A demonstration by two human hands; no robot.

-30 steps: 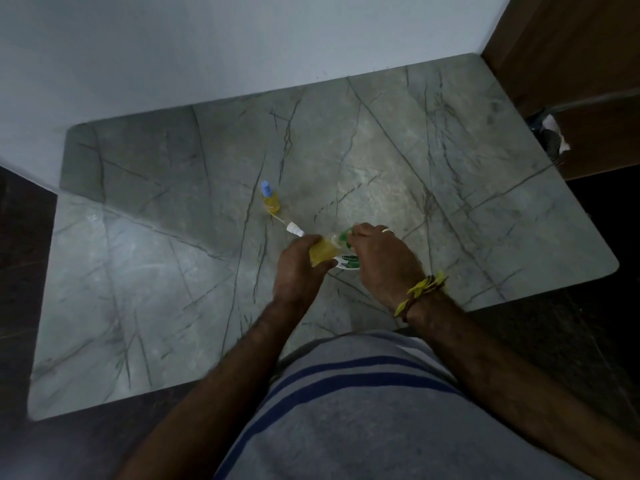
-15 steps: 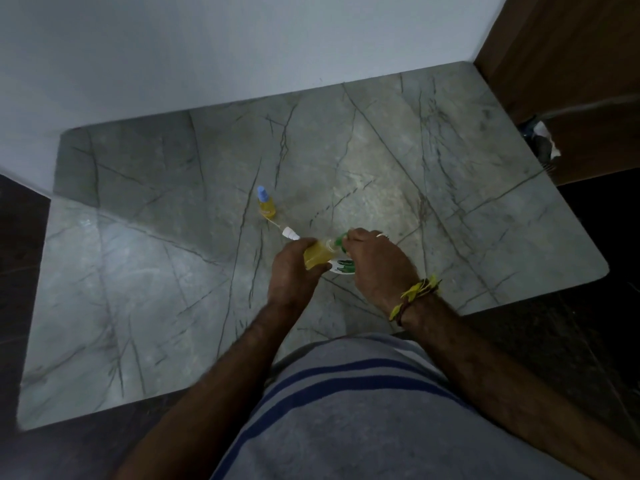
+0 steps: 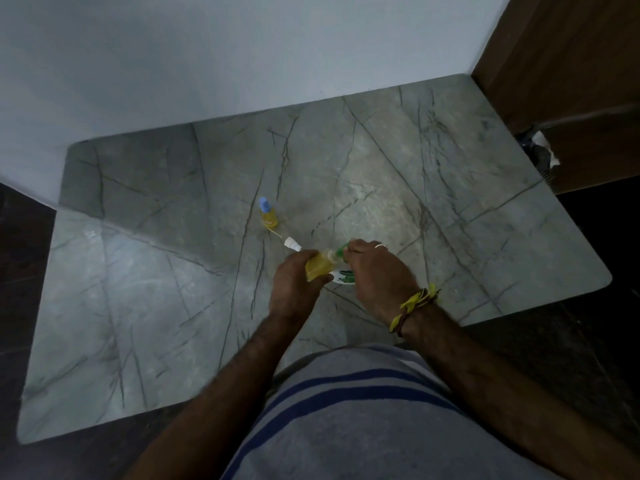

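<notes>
Change: little differs from a second ago; both hands keep the same hold, and the loose things on the table lie where they were.
Left hand: the left hand point(image 3: 298, 282) is wrapped round the body of the yellow bottle point(image 3: 320, 265).
Right hand: the right hand point(image 3: 375, 275) pinches the green cap point(image 3: 341, 250) at the bottle's neck with its fingertips.
Bottle: clear plastic with yellow liquid, tilted with the neck to the right, held just above the marble table point(image 3: 450, 220) near its front edge.
Beneath: a white round piece with green print point(image 3: 344, 277), partly hidden by the hands.
Nearby: a white nozzle with a thin tube point(image 3: 292, 243) lies just beyond the left hand; a small yellow bottle with a blue cap point(image 3: 268, 213) stands behind it.
</notes>
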